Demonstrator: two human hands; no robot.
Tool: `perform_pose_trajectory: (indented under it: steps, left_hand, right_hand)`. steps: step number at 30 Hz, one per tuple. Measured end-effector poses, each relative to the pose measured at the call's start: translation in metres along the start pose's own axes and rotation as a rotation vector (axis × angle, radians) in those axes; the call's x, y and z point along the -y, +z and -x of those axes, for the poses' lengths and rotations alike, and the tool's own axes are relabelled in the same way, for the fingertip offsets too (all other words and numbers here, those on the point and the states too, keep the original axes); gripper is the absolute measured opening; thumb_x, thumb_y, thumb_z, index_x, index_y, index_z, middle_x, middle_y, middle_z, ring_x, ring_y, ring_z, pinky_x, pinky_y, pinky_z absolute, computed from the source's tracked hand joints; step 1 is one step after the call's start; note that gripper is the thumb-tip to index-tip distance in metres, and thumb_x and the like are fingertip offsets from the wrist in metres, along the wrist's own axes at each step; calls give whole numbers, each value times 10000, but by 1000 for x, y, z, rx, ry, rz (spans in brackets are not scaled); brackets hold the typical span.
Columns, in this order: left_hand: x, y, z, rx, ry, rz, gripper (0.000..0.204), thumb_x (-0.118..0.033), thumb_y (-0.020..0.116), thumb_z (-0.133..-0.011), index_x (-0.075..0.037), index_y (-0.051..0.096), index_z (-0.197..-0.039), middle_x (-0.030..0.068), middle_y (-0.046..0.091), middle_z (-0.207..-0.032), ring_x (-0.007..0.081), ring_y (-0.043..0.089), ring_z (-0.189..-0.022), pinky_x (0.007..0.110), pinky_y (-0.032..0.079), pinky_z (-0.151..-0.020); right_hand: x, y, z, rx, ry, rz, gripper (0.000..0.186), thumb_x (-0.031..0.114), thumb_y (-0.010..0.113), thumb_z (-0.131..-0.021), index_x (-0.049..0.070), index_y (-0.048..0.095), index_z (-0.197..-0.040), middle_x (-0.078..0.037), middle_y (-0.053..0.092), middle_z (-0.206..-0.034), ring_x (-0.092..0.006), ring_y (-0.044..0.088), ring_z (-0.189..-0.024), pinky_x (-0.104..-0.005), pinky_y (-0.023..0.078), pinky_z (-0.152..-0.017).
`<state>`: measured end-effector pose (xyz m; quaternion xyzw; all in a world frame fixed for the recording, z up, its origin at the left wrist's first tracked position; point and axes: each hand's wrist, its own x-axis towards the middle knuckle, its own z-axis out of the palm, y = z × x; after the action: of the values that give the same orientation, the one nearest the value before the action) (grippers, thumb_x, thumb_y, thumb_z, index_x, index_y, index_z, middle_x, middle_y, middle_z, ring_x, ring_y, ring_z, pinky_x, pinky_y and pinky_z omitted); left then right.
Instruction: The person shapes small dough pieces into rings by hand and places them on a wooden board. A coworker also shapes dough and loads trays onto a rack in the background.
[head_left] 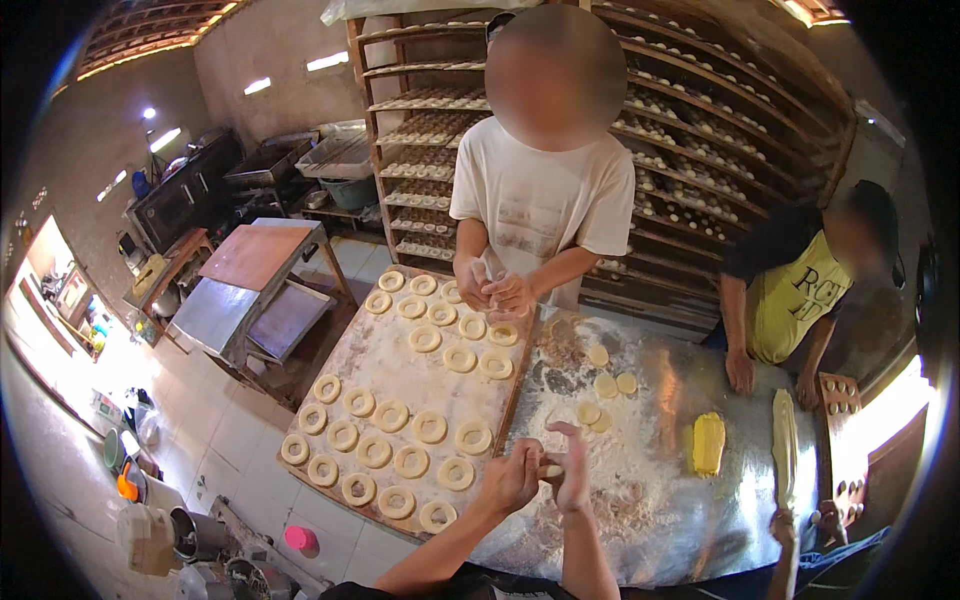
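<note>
My left hand (515,477) is closed, its fingers curled around a small piece of dough (552,471) above the floured table edge. Beside it my right hand (573,472) is held upright with its fingers stretched out, its palm side against the dough. The hands partly hide the dough's shape. To their left, a wooden board (400,356) carries several rows of dough rings (374,452). Just beyond my hands, flat round dough pieces (590,413) lie on the floured metal table (650,480).
Across the table a person in a white shirt (545,185) works something small between both hands. A person in yellow (800,310) leans at the right. A yellow block (708,444) and a long dough strip (785,445) lie on the table. Loaded racks (690,120) stand behind.
</note>
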<state>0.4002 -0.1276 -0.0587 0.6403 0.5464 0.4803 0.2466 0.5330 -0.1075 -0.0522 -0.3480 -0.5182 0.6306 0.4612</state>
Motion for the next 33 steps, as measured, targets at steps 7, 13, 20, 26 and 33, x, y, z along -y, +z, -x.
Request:
perform_pose_trajectory:
  steps: [7, 13, 20, 26, 33]
  left_hand:
    - [33, -30, -27, 23, -7, -8, 207, -259, 441, -1059, -86, 553, -1062, 192, 664, -789, 448, 670, -716, 494, 517, -608]
    - [63, -49, -62, 95, 41, -58, 198, -251, 508, -1028, -87, 525, -1137, 192, 673, -743, 438, 660, -658, 521, 505, -573]
    - [82, -67, -91, 153, -72, 88, 252, -307, 438, -1055, -82, 490, -1157, 265, 662, -772, 498, 651, -729, 567, 502, -627]
    - [99, -59, -128, 167, -337, 137, 374, -384, 419, -1052, -54, 454, -1223, 324, 651, -871, 541, 639, -862, 618, 483, -763]
    - [146, -70, -156, 185, -271, -443, 569, -349, 582, -965, -77, 405, -1432, 254, 517, -1284, 453, 527, -1188, 588, 412, -964]
  right_hand:
    - [-25, 27, -37, -135, -4, -71, 755, 724, 451, -950, 134, 381, -1417, -81, 616, -826, -207, 601, -718, -295, 483, -681]
    - [-45, 43, -78, -222, 25, -210, 727, 640, 517, -973, 105, 390, -1448, -38, 636, -990, -151, 597, -877, -311, 511, -787]
    - [-55, 61, -110, -271, 8, -312, 472, 421, 519, -1037, 145, 443, -1413, -10, 620, -1013, -71, 557, -779, -212, 445, -630]
    - [-52, 67, -149, -400, 311, -182, 590, 489, 460, -1055, 124, 349, -1506, -84, 626, -1115, -157, 621, -967, -314, 508, -826]
    - [-85, 44, -165, -477, 336, 985, 886, 496, 644, -933, 37, 179, -1532, -331, 483, -1431, -467, 494, -1320, -490, 397, -1096]
